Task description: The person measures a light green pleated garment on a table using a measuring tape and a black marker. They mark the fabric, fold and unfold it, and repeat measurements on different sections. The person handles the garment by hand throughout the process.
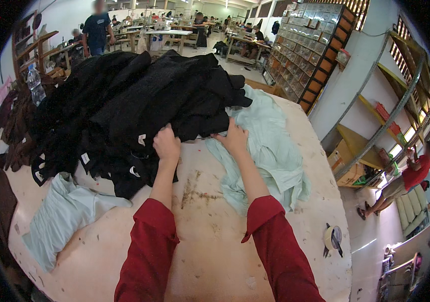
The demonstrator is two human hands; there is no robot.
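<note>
A large heap of black garments (154,90) lies across the far side of the pale table (207,256). At its near edge, my left hand (167,143) grips black cloth, fingers curled into the fabric. My right hand (233,136) holds the lower right edge of the same black cloth, thumb spread inward and fingertips partly hidden. Beneath and beside my right wrist spreads a crumpled mint-green garment (271,151). A folded pale green garment (64,215) lies apart at the left. White labels (141,140) show on the black cloth.
A tape roll (332,237) with a dark tool lies near the right edge. Dark brown garments (18,128) and a plastic bottle (35,85) are at the left. Metal shelving (384,120) and a drawer cabinet (305,45) stand beyond. One person (99,32) stands behind the heap, another (415,173) at right.
</note>
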